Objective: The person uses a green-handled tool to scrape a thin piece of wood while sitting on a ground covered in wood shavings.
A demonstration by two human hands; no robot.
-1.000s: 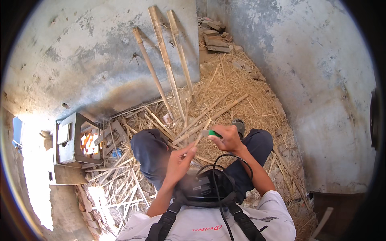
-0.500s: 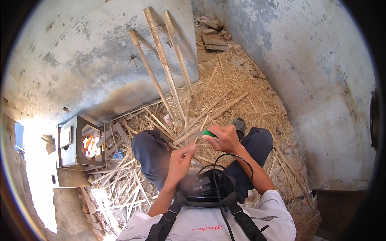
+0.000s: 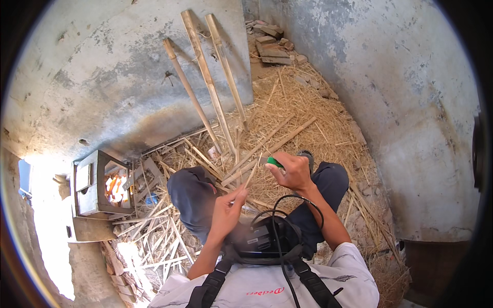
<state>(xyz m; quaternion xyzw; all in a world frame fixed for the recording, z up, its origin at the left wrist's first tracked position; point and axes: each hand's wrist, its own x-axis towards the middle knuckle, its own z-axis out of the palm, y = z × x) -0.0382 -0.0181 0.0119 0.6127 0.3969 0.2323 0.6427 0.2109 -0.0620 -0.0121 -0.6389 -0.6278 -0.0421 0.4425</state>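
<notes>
My left hand (image 3: 226,211) is closed, pinching a thin pale strip of bamboo or wood (image 3: 252,175) that slants up and away to the right. In my right hand (image 3: 292,172) is a knife with a green handle (image 3: 274,162), its fingers wrapped round it. The short blade points left, close to the strip's far end; I cannot tell whether they touch. Both hands are between my bent knees, above a litter of shavings and slats.
Three bamboo poles (image 3: 205,77) lean on the wall ahead. A metal firebox (image 3: 95,192) with flames inside stands at the left. Split sticks (image 3: 167,238) lie beside it. Straw (image 3: 298,113) covers the floor ahead, with broken bricks (image 3: 272,49) beyond. A black cable (image 3: 303,197) loops near my right forearm.
My right hand with the knife has moved away from my left hand, forward and slightly right. More of the strip now shows between the hands. My left hand has drawn back slightly.
</notes>
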